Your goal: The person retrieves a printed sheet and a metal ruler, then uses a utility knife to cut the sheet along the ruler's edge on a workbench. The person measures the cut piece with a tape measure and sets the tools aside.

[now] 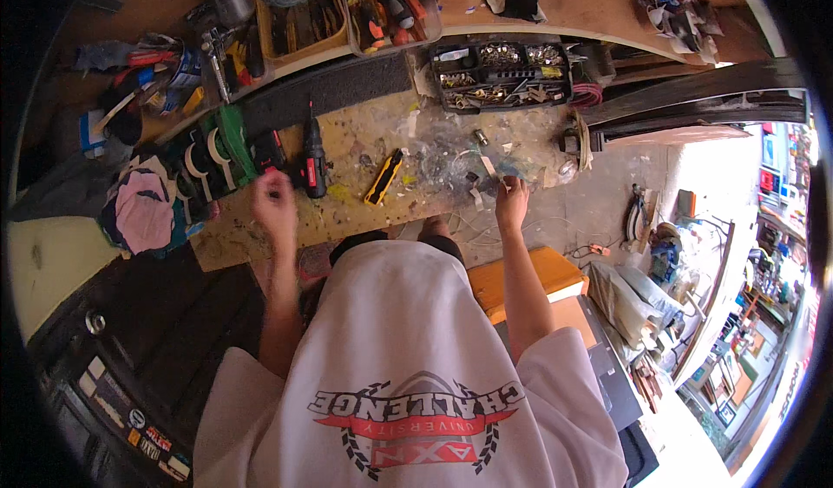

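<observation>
My left hand (274, 207) is blurred over the left part of the paint-stained workbench (351, 143), close to a red and black tool (268, 151); its fingers are curled, and whether it holds anything cannot be told. At the bench's front edge, the fingertips of my right hand (512, 203) are pinched at the lower end of a narrow pale strip (488, 166). A small metal cylinder (481, 137) lies just above that strip. Between my hands lie a black and red cordless screwdriver (314, 162) and a yellow and black utility knife (384, 177).
An organizer of screws and small hardware (501, 75) stands at the back of the bench. Tool bins (306, 49) sit on the shelf beyond. Green clamps (231, 143) and a pink cloth (144, 211) are at the left. An orange padded seat (530, 280) stands beneath my right forearm.
</observation>
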`<state>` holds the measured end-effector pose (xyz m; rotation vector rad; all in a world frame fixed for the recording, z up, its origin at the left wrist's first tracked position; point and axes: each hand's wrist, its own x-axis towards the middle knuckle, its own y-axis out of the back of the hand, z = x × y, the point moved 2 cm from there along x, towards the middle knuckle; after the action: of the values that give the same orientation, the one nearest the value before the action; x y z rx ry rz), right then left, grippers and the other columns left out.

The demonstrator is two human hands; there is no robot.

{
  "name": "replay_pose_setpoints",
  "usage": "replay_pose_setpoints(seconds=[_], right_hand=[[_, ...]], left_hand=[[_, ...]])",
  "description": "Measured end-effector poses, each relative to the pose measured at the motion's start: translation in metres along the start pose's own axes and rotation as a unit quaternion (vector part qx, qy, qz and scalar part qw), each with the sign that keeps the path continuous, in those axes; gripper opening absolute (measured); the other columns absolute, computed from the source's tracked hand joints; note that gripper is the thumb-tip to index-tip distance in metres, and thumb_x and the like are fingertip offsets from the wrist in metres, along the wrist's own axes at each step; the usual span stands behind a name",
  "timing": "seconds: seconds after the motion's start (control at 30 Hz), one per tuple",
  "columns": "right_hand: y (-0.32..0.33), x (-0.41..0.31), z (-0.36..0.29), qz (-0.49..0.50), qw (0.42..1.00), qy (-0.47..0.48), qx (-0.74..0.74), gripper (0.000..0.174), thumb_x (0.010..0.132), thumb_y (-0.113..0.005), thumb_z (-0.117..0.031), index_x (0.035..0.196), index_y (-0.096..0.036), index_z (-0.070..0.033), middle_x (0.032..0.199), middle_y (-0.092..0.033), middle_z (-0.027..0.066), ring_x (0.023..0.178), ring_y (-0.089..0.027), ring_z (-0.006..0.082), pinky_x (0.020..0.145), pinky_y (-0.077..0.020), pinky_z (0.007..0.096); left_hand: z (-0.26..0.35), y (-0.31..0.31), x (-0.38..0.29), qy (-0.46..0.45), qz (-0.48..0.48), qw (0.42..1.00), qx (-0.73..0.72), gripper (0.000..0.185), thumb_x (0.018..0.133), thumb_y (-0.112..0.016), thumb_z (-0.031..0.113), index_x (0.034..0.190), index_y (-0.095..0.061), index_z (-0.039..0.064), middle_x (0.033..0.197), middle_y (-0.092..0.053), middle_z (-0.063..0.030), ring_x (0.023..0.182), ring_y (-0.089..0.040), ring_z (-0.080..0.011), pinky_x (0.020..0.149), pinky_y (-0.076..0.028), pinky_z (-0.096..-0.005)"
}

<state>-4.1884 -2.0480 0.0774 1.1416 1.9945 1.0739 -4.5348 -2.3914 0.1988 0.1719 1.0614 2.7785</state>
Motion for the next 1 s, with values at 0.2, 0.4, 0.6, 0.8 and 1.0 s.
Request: replay_pose_setpoints(seconds=[0.2,0.4,0.6,0.8,1.0], right_hand=[[-0.011,0.006,0.010,-0.029,0.999,0.026,-0.016,0.014,0.088,-0.063,-0.013,0.098,-0.060,-0.003,0.102,-0.060,0.0181,0.102,-0.055,0.0401,0.088,-0.0457,0.0503],[-0.011,0.009,0.010,-0.043,0.999,-0.010,0.002,0.013,0.087,-0.062,-0.011,0.097,-0.060,-0.003,0.102,-0.059,0.0192,0.101,-0.055,0.0419,0.088,-0.0454,0.0506],[-0.018,0.011,0.017,-0.050,0.999,0.011,-0.001,0.016,0.088,-0.060,-0.009,0.100,-0.056,0.000,0.104,-0.057,0.0223,0.102,-0.054,0.0443,0.093,-0.0429,0.0519],[-0.021,0.010,0.022,-0.062,0.997,0.029,0.025,0.017,0.088,-0.059,-0.007,0.102,-0.053,0.002,0.105,-0.056,0.0239,0.102,-0.052,0.0452,0.093,-0.0424,0.0525],[-0.014,0.013,0.015,-0.065,0.997,0.019,0.034,0.018,0.084,-0.063,-0.007,0.099,-0.055,-0.001,0.102,-0.055,0.0214,0.099,-0.052,0.0432,0.088,-0.0436,0.0520]], left_hand=[[0.050,-0.050,-0.097,-0.013,-0.190,0.982,-0.003,0.013,0.091,-0.068,0.013,0.100,-0.067,0.004,0.089,-0.069,-0.0095,0.083,-0.066,-0.0238,0.075,-0.051,-0.0355],[0.081,-0.080,-0.116,-0.029,-0.266,0.964,0.006,0.015,0.092,-0.068,0.016,0.101,-0.067,0.004,0.090,-0.070,-0.0087,0.082,-0.066,-0.0229,0.075,-0.051,-0.0349],[0.094,-0.100,-0.126,0.041,-0.296,0.954,-0.012,0.016,0.095,-0.066,0.019,0.102,-0.068,0.004,0.083,-0.067,-0.0021,0.072,-0.059,-0.0095,0.063,-0.047,-0.0268],[0.105,-0.108,-0.133,0.037,-0.330,0.943,-0.018,0.016,0.095,-0.066,0.018,0.100,-0.068,0.003,0.089,-0.071,-0.0077,0.082,-0.066,-0.0192,0.074,-0.051,-0.0331],[0.104,-0.110,-0.136,0.020,-0.333,0.942,-0.036,0.018,0.094,-0.067,0.019,0.100,-0.068,0.002,0.087,-0.070,-0.0080,0.079,-0.065,-0.0186,0.073,-0.051,-0.0326]])
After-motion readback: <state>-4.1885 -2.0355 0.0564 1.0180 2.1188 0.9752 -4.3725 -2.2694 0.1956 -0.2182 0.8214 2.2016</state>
